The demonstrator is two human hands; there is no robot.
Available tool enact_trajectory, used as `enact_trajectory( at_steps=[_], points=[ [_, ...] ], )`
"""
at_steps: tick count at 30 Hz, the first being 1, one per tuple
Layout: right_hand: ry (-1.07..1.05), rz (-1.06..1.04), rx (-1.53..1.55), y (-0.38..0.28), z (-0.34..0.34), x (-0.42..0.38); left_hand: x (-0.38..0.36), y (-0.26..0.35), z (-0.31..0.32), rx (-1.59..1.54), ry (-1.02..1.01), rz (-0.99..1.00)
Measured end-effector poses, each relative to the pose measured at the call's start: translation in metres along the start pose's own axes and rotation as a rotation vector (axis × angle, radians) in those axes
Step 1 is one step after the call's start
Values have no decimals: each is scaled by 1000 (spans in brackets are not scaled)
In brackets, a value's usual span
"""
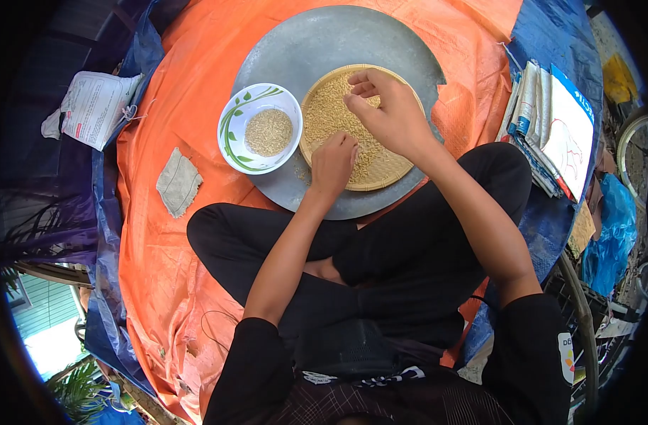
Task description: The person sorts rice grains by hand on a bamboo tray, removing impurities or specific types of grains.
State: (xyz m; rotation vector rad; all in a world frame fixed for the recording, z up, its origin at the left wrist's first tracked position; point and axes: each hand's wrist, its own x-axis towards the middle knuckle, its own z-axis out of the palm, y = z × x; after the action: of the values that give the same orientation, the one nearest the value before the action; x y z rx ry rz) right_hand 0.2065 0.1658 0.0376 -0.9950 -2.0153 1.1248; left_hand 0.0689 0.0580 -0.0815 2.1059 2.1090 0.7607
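An orange tarp (217,283) is carrying a round metal tray (288,53). Toward the tray's near-right edge, a woven basket (387,178) is holding golden grain (324,106), spread unevenly, with bare weave showing near its right and near sides. At the tray's left edge, just beside the basket, a white bowl with green leaf patterns (232,127) is holding a smaller heap of paler grain (268,132). The right hand (391,113) is hovering over the basket, thumb and curled fingers standing apart. The left hand (333,161) is bending its fingers over the basket's left part; whether they are pinching grain, I cannot tell.
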Motion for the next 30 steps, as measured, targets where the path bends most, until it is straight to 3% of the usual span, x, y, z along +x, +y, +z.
enact_trajectory(
  at_steps=[9,15,18,22,30],
  points=[
    [-24,16,-15,5,6,2,3,-1,1,36,-54,36],
    [-13,64,-5,7,6,4,9,-4,-17,-195,-7,-166],
    [-17,24,2,12,7,5,11,-5,-36,-611,-24,-378],
    [-120,-69,83,6,7,3,12,4,-83,-1254,-16,-480],
    [-309,-224,214,-6,21,-5,-4,6,-104,-1348,121,-441]
  ],
)
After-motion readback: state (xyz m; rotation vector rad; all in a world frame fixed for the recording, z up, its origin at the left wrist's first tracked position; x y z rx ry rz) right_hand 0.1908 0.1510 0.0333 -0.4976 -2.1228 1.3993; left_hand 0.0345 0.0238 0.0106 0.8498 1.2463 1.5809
